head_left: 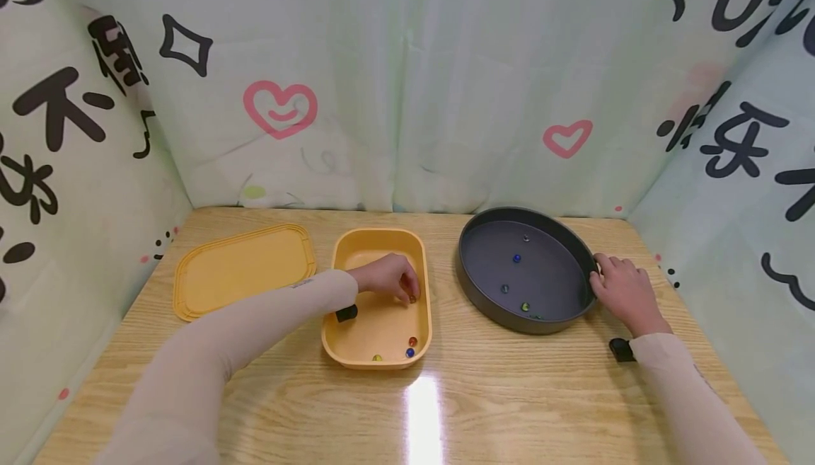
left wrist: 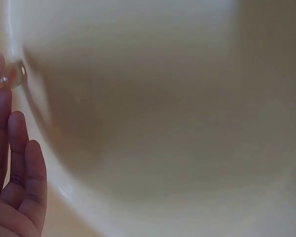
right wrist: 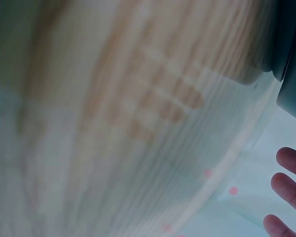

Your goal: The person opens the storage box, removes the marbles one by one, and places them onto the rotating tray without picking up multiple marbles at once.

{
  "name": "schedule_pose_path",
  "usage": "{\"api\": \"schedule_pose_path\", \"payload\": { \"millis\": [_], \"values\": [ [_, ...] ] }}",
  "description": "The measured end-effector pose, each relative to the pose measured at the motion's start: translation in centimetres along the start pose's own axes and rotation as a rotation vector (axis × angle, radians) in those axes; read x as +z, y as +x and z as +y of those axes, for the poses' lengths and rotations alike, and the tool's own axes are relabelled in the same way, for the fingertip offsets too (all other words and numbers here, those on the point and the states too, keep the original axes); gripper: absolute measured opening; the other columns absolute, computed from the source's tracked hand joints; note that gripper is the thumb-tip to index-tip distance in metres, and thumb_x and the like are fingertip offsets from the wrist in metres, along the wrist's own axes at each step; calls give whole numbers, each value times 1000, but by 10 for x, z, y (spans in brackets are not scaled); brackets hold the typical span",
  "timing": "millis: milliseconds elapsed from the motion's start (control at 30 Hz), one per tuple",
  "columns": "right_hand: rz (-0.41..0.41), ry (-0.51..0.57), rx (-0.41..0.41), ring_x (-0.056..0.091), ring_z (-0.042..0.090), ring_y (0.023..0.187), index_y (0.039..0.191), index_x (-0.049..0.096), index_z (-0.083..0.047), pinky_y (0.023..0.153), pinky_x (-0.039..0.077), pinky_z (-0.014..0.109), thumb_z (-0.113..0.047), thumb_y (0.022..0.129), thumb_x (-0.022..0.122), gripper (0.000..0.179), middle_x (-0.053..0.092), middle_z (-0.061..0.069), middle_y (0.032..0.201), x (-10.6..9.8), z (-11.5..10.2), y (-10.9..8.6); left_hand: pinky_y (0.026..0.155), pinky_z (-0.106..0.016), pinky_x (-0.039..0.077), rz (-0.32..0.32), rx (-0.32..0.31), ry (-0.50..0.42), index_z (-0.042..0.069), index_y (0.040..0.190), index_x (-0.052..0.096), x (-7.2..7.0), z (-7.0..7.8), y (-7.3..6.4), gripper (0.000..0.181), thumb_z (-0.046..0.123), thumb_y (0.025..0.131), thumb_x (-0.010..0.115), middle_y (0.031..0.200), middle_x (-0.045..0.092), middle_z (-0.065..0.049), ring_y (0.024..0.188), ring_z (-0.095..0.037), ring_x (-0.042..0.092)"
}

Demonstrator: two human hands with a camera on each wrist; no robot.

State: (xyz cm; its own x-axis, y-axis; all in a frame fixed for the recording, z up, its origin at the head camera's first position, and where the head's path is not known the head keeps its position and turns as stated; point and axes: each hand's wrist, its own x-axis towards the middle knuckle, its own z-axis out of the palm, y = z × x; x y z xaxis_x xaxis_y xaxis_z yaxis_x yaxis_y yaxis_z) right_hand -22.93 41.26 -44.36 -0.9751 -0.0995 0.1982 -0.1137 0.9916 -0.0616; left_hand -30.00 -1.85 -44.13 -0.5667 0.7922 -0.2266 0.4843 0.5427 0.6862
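Observation:
My left hand [head_left: 390,277] reaches into a yellow rectangular container [head_left: 376,330]. Thumb and index finger pinch a clear marble with an orange swirl [left wrist: 15,75], close to the container's wall in the left wrist view. A red marble [head_left: 412,342], a blue marble [head_left: 410,353] and a yellow marble [head_left: 377,358] lie at the container's near end. My right hand [head_left: 627,295] rests against the right rim of a dark round pan [head_left: 509,316]; its fingers [right wrist: 290,190] look fairly straight. Inside the pan lie several marbles, among them a blue one [head_left: 517,258] and a green one [head_left: 525,306].
A yellow lid [head_left: 245,267] lies flat on the wooden table [head_left: 305,408], left of the container and behind my left forearm. Printed cloth curtains [head_left: 407,97] stand along the back and both sides. Bare wood separates container and pan.

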Motion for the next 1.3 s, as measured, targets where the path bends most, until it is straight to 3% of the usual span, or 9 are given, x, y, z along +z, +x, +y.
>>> {"api": "schedule_pose_path", "payload": {
  "millis": [367,833,1133,1300],
  "values": [
    [0,-6,2,50,48,99,120,48,5,76,39,64,-17,94,45,34,57,31,112,1,-1,1,67,-15,50,8,3,35,7,81,75,4,-9,3,8,2,75,75,81,72,-3,69,-3,56],
    [11,0,0,51,49,99,120,49,5,75,39,64,-16,94,45,34,58,31,111,2,-1,0,68,-15,51,-49,71,45,9,84,75,-7,-23,8,9,8,75,77,82,72,0,71,-2,59],
    [23,14,0,51,49,99,119,49,5,75,38,63,-17,94,44,33,58,31,110,2,0,0,74,-18,50,-8,123,38,3,88,75,-44,5,4,12,5,76,75,86,74,-6,76,-7,60],
    [13,22,3,50,49,99,120,49,5,76,38,63,-17,94,44,34,57,31,111,2,1,-1,74,-19,50,6,128,54,4,89,76,-64,25,14,13,6,76,76,88,74,-6,77,-9,59]
  ]
}}
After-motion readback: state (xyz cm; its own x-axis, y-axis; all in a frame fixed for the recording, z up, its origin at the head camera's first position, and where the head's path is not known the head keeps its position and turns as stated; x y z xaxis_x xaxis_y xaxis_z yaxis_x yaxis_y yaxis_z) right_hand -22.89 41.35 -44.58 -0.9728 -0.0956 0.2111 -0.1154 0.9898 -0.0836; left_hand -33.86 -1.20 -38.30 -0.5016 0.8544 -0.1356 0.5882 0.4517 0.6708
